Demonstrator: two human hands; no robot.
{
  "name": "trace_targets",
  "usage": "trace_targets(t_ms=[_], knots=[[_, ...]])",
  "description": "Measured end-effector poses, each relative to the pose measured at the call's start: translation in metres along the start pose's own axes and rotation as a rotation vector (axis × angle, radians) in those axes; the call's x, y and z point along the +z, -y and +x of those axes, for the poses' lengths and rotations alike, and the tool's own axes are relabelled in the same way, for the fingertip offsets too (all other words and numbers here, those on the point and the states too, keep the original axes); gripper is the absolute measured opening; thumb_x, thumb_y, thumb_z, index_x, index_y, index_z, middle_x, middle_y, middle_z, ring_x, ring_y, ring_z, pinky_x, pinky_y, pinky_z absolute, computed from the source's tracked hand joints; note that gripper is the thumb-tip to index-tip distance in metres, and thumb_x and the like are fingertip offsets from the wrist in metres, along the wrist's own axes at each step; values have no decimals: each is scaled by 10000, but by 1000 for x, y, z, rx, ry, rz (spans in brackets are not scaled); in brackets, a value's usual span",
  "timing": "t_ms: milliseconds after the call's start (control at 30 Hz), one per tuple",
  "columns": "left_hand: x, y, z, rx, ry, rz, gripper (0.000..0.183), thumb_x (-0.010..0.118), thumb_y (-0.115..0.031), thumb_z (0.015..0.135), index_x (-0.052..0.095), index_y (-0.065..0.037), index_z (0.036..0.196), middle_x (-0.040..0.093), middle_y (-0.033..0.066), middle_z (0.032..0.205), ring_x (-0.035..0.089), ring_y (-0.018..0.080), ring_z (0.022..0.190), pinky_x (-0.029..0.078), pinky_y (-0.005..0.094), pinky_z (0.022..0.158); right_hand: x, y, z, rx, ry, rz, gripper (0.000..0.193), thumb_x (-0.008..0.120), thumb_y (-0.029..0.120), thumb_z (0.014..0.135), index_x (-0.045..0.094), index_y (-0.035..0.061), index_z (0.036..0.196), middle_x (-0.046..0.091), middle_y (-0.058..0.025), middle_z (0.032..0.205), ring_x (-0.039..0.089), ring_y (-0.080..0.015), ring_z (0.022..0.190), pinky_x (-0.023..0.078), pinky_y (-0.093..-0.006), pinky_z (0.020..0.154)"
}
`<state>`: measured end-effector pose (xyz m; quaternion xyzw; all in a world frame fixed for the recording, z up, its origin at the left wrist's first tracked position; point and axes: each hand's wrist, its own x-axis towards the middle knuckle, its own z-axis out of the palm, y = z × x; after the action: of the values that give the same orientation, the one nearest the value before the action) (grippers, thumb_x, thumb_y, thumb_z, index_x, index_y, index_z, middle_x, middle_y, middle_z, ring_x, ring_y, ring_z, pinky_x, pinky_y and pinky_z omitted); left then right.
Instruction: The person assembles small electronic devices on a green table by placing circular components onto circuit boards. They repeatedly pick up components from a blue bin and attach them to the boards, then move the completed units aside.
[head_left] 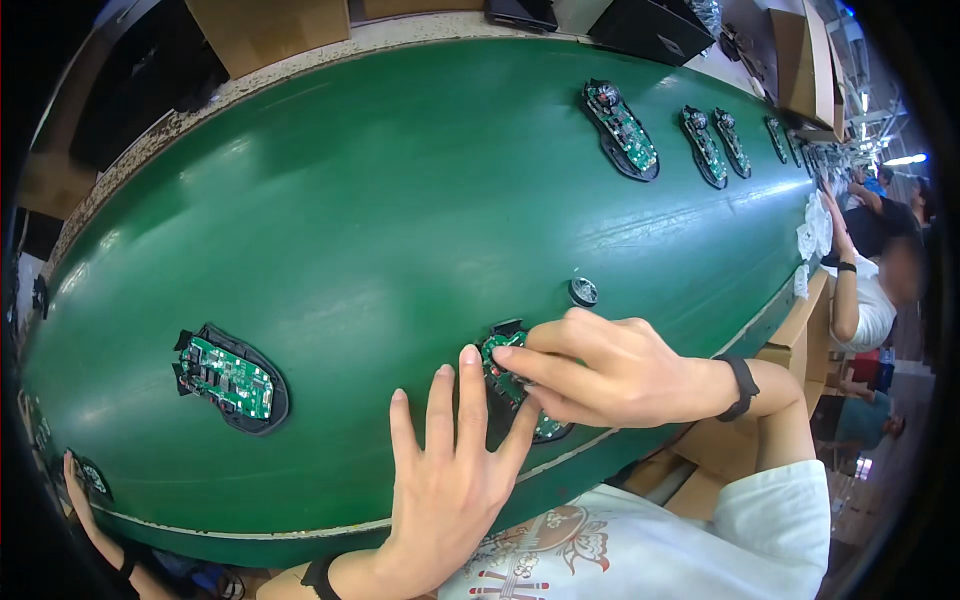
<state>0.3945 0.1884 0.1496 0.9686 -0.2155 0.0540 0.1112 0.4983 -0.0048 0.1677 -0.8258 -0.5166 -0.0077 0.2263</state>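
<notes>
In front of me on the green surface lies a circuit board in a black housing [503,348], largely covered by my hands. My right hand [620,370] is over it from the right, its fingers bent and drawn together with the tips on the board. Whatever those fingers hold is hidden. Spread fingers show on my left hand [445,490], which rests at the board's left side, the index fingertip and thumb at its edge. Just beyond my right hand sits a small round black part with a silvery face [583,292].
Another board in a black housing [230,378] lies to the left. Several similar units, including one larger-looking unit [622,132], line the far right. Cardboard boxes [270,35] stand beyond the far edge. A co-worker's arm [845,270] reaches in at right; another person's hand [78,485] shows at lower left.
</notes>
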Motion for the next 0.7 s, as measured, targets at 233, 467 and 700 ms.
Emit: trace_targets(t_ms=[233,467,700], knots=[[2,-2,-1,-42,-29,-40,413,603,-166,856,677,-202,1261,534,256,1377,590,328,1112,496,582,943,-9,3,17,-51,191,-168,525,697,117,745,632,14,1256,581,-50,1053,558,-145,805,486,-226,506],[0,7,3,-3,32,-69,481,587,-163,863,640,-226,1337,492,232,1416,562,336,1048,501,555,946,-12,-3,7,-85,110,-254,461,692,123,747,675,16,1195,584,-27,1007,544,-138,845,476,-215,529],[-1,10,6,27,82,-98,507,587,-151,860,623,-231,1359,497,231,1395,555,344,1050,500,544,947,-15,0,16,-12,246,-196,454,685,113,730,672,-48,1155,606,-56,1020,557,-164,895,450,-233,491]])
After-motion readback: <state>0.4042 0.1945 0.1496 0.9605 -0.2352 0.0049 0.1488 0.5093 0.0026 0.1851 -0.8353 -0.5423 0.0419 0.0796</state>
